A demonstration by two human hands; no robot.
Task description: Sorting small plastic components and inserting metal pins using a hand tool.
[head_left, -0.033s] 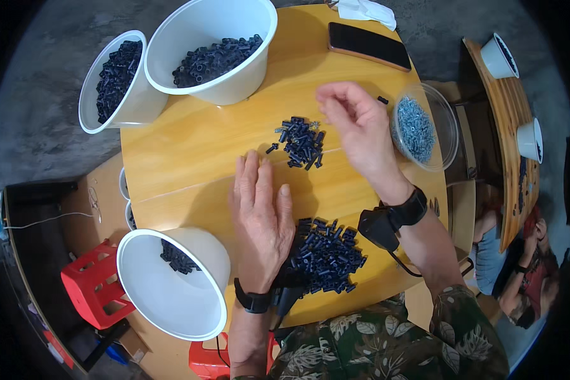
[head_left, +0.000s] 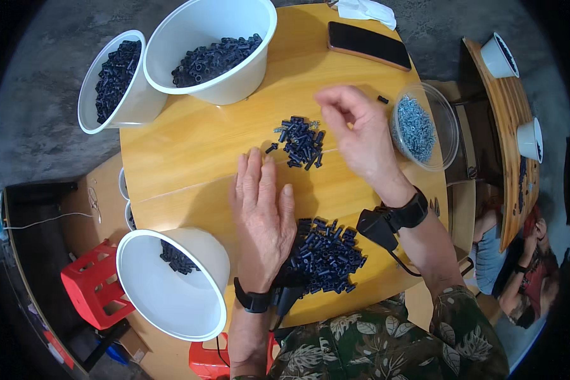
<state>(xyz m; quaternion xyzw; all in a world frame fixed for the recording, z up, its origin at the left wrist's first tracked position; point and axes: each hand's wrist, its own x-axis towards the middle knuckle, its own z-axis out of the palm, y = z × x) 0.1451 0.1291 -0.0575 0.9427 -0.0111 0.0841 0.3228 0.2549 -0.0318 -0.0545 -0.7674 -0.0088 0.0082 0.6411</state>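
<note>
My left hand (head_left: 263, 215) lies flat and empty on the round wooden table (head_left: 190, 158), fingers together, their tips just short of the small pile of black plastic pieces (head_left: 301, 142). That pile sits directly ahead of this hand, scattered with no clear long axis. My right hand (head_left: 354, 126) hovers just right of the pile, fingers curled narrow as if pinching; whether anything is in them I cannot tell. The right hand is the nearer one.
</note>
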